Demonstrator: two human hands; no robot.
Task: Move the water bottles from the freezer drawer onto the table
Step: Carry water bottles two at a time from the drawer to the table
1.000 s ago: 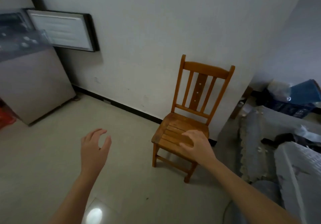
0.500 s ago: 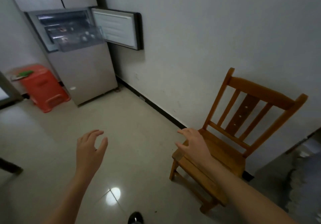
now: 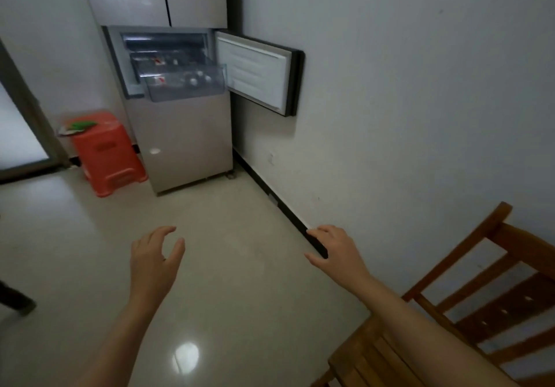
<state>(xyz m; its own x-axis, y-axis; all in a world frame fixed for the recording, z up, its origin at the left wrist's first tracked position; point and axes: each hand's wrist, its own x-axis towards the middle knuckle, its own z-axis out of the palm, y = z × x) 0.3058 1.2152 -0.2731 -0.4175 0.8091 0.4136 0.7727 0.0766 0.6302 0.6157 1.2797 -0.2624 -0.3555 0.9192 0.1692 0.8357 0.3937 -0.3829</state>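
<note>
A beige fridge stands against the far wall with its freezer door swung open to the right. A clear freezer drawer is pulled out, and small bottle shapes show inside it, too blurred to count. My left hand hangs in front of me over the floor, fingers loosely spread and holding nothing. My right hand is out to the right near the wall, fingers relaxed, also holding nothing. Both hands are far short of the drawer. No table is in view.
A wooden chair stands at the lower right against the white wall. An orange plastic stool with a green item on top sits left of the fridge. Shiny tiled floor stretches between me and the fridge. A dark leg juts in at left.
The view has swung left from the chair toward the fridge, which is now nearer and centred. My right hand has left the chair seat. Both hands hold nothing throughout.
</note>
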